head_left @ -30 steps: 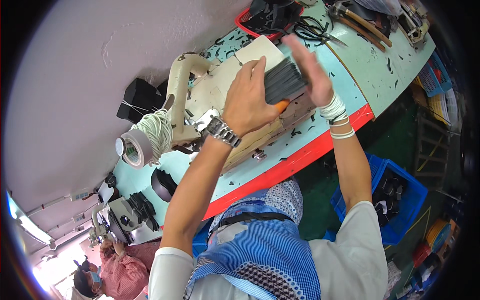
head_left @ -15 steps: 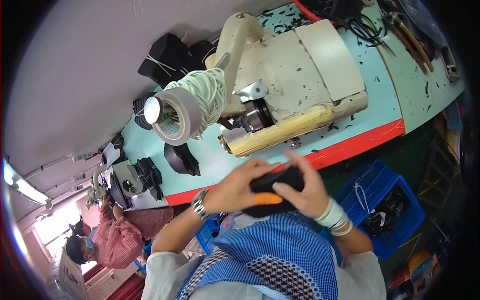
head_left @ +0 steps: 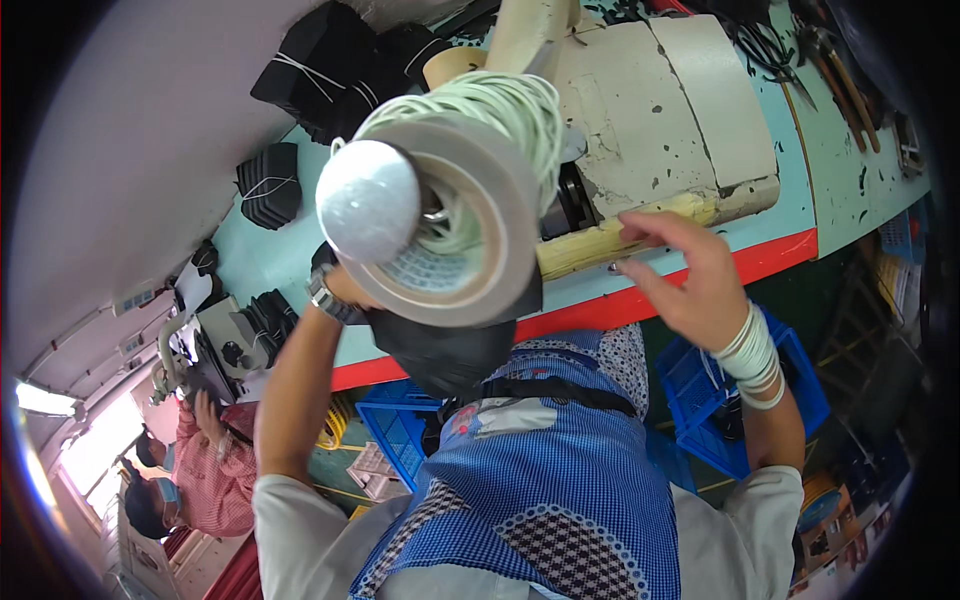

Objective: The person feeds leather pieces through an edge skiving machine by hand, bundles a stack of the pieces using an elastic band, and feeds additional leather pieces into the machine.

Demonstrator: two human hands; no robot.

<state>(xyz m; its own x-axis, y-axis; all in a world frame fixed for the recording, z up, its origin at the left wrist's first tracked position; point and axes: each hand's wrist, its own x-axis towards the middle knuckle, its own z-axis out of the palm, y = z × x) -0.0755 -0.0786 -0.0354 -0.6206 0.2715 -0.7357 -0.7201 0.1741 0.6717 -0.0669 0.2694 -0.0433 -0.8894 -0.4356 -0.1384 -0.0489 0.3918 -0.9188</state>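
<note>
Where the steel wristwatch (head_left: 328,292) shows at nine o'clock, the left hand (head_left: 352,287) disappears behind a grey tape roll (head_left: 515,245); I cannot tell whether its fingers clamp the black panel (head_left: 445,355) beside them. This panel hangs just off centre toward seven o'clock. It looks light, flexible and rather smooth, so holding it along the long edge would probably keep it from sagging. Toward one o'clock, a chipped cream machine (head_left: 660,110) sits on the red-edged turquoise tabletop (head_left: 795,215). At three, the right hand (head_left: 705,285) holds nothing, thumb and fingers apart, near the machine's yellowed bar (head_left: 585,248). A blue plastic basket (head_left: 700,425) stands at four o'clock, on green floor (head_left: 855,250).
</note>
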